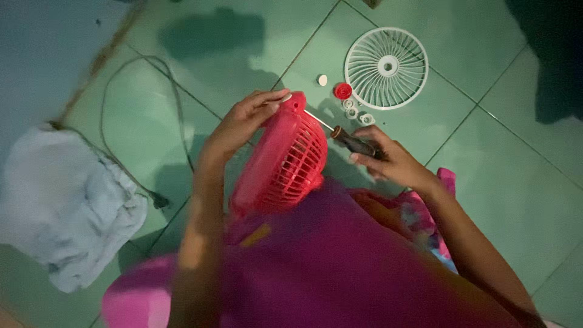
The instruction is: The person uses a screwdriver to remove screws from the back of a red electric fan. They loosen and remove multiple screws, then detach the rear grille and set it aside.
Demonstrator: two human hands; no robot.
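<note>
Holding: your left hand (pixel 246 121) grips the top rim of the red fan housing (pixel 282 164), upright on your lap.
Right hand: your right hand (pixel 388 161) is closed on a dark-handled screwdriver (pixel 349 141), tip at the housing.
Hidden: your purple clothing covers the housing's base.
Beyond your right hand: white fan grille (pixel 386 67), red cap (pixel 343 91) and small white rings (pixel 355 112), too small to identify.
Blurred: a pale cloth (pixel 61 203) beside your left arm.

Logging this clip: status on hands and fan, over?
Left hand grips red fan housing at top. Right hand holds screwdriver, tip at housing. White grille and small parts on floor, clear.
</note>
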